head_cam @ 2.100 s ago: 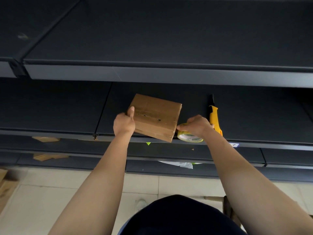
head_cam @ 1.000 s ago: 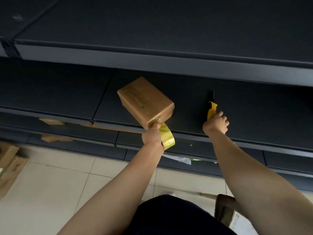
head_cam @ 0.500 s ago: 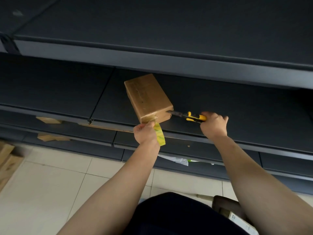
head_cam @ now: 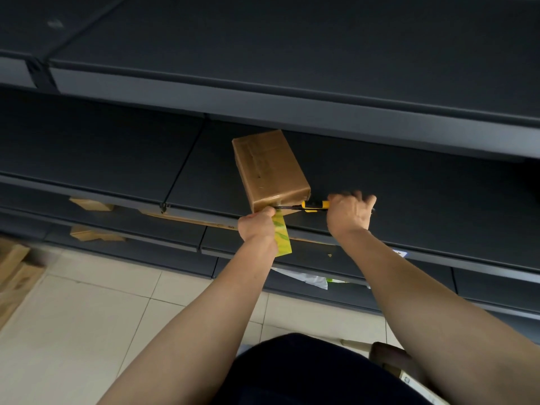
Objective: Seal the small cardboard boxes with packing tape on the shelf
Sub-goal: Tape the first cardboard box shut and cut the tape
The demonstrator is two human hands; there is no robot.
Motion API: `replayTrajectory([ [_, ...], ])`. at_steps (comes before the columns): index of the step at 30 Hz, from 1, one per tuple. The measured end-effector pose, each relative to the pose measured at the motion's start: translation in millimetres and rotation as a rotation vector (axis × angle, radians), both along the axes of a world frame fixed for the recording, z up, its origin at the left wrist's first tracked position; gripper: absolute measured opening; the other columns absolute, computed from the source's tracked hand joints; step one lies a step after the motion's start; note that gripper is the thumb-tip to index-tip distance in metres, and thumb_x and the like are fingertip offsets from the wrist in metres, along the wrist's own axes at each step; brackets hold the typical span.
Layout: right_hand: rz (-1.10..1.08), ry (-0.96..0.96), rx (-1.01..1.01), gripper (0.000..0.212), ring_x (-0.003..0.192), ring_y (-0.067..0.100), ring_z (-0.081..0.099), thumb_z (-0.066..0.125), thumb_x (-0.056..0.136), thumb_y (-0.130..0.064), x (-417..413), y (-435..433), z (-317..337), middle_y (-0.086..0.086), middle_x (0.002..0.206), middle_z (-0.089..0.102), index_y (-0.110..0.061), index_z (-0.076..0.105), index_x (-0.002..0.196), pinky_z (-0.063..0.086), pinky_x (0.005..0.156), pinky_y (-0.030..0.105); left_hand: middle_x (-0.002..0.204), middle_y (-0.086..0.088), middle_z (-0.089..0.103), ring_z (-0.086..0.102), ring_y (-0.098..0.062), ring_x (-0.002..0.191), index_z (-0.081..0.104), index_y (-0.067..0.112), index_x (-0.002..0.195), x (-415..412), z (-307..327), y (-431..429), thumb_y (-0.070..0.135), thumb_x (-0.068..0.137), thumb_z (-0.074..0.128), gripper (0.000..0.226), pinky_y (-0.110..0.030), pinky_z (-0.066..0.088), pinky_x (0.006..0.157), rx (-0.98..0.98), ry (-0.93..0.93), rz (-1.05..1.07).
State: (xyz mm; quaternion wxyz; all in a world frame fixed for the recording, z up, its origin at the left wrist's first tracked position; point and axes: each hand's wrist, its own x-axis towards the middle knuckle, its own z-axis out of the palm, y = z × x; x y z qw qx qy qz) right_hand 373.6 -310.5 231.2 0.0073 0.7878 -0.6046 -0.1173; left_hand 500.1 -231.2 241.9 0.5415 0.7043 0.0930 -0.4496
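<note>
Standing at the front edge of the shelf [head_cam: 409, 182], the cardboard box [head_cam: 270, 168] is taped. The tape roll [head_cam: 282, 236] is clenched in the left hand [head_cam: 257, 226], the utility knife [head_cam: 309, 206] in the right hand [head_cam: 349, 214]. Fingers could be nicked if the blade slips off the taut tape.

Brown cardboard box [head_cam: 270, 168] sits skewed on the dark shelf [head_cam: 409, 194], glossy with tape, near corner at six o'clock; yellow-green tape roll [head_cam: 282, 236] hangs just below it.

box [head_cam: 270, 168] on shelf [head_cam: 409, 182] | tape roll [head_cam: 282, 236] below box | knife [head_cam: 306, 206] right of tape roll
</note>
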Motion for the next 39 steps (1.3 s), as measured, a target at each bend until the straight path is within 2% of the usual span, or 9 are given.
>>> replayTrajectory([
  [6, -0.058, 0.048, 0.051, 0.041, 0.121, 0.029, 0.041, 0.046, 0.09, -0.006, -3.1, -0.1, -15.1, 0.007, 0.125, 0.056, -0.022, 0.055, 0.126, 0.029, 0.1, 0.042, 0.083, -0.009, 0.059, 0.058, -0.023, 0.069, 0.054, 0.004, 0.101, 12.6, 2.3, 0.4, 0.016, 0.083, 0.071, 0.028, -0.029, 0.048, 0.061, 0.014, 0.006, -0.092],
  [11, -0.163, -0.034, 0.017, 0.04, 0.117, 0.032, 0.043, 0.045, 0.088, -0.003, -26.6, 3.8, -38.1, 0.008, 0.123, 0.056, -0.018, 0.056, 0.124, 0.031, 0.099, 0.044, 0.08, -0.009, 0.059, 0.06, -0.028, 0.081, 0.05, 0.01, 0.076, 24.1, 3.3, -1.8, 0.013, 0.085, 0.068, 0.02, -0.035, 0.05, 0.075, 0.013, -0.036, -0.15],
  [15, -0.291, -0.082, -0.052, 0.034, 0.114, 0.034, 0.041, 0.045, 0.086, -0.003, -44.6, -3.2, -43.8, 0.009, 0.118, 0.058, -0.015, 0.063, 0.113, 0.027, 0.101, 0.044, 0.101, -0.016, 0.068, 0.067, -0.031, 0.09, 0.059, 0.012, 0.081, 22.5, -3.3, 0.9, 0.019, 0.079, 0.071, 0.014, -0.047, 0.055, 0.086, 0.038, -0.004, -0.202],
  [23, -0.6, -0.093, -0.101, 0.034, 0.12, 0.036, 0.034, 0.034, 0.094, -0.009, -64.7, -12.9, -53.0, 0.019, 0.127, 0.044, -0.004, 0.053, 0.122, 0.02, 0.109, 0.042, 0.104, -0.015, 0.067, 0.066, -0.033, 0.094, 0.059, 0.013, 0.086, 22.8, -4.8, -1.5, 0.014, 0.077, 0.073, 0.016, -0.05, 0.053, 0.088, 0.034, 0.03, -0.186],
  [27, -0.535, -0.067, -0.069, 0.036, 0.122, 0.035, 0.035, 0.035, 0.093, -0.008, -55.4, -20.3, -55.2, 0.018, 0.128, 0.045, -0.007, 0.051, 0.125, 0.013, 0.114, 0.043, 0.103, -0.013, 0.067, 0.065, -0.032, 0.095, 0.062, 0.009, 0.097, 22.8, -3.7, -2.4, 0.014, 0.077, 0.074, 0.024, -0.047, 0.053, 0.09, 0.06, 0.006, -0.168],
  [31, -0.458, -0.122, -0.091, 0.04, 0.124, 0.037, 0.034, 0.043, 0.086, -0.007, -40.7, -15.3, -53.5, 0.017, 0.128, 0.045, -0.007, 0.049, 0.125, 0.009, 0.116, 0.048, 0.103, -0.011, 0.068, 0.065, -0.03, 0.095, 0.063, 0.012, 0.087, 24.2, -4.3, -2.7, 0.015, 0.078, 0.074, 0.015, -0.045, 0.053, 0.09, 0.061, -0.019, -0.175],
  [35, -0.225, -0.576, -0.13, 0.032, 0.112, 0.038, 0.047, 0.051, 0.08, -0.007, -8.4, 7.7, -41.1, 0.019, 0.115, 0.056, -0.004, 0.061, 0.111, 0.035, 0.096, 0.043, 0.102, -0.011, 0.066, 0.065, -0.03, 0.096, 0.064, 0.009, 0.104, 22.9, -7.9, -1.9, 0.011, 0.079, 0.072, 0.026, -0.044, 0.053, 0.089, 0.032, -0.028, -0.164],
  [37, -0.087, -0.893, -0.022, 0.021, 0.095, 0.034, 0.058, 0.048, 0.086, -0.005, 12.8, 26.0, -32.7, 0.016, 0.099, 0.064, -0.002, 0.067, 0.096, 0.043, 0.08, 0.034, 0.102, -0.012, 0.067, 0.065, -0.031, 0.096, 0.063, 0.009, 0.103, 21.7, -7.0, -2.5, 0.01, 0.078, 0.072, 0.026, -0.045, 0.053, 0.088, 0.024, -0.019, -0.154],
  [39, -0.161, -1.049, 0.146, 0.016, 0.078, 0.025, 0.059, 0.052, 0.092, -0.013, 32.2, 38.3, -20.3, 0.009, 0.084, 0.065, -0.007, 0.067, 0.088, 0.043, 0.067, 0.027, 0.101, -0.013, 0.068, 0.066, -0.031, 0.094, 0.063, 0.007, 0.102, 21.3, -7.0, -3.4, 0.011, 0.078, 0.073, 0.027, -0.045, 0.054, 0.088, 0.015, -0.019, -0.153],
])
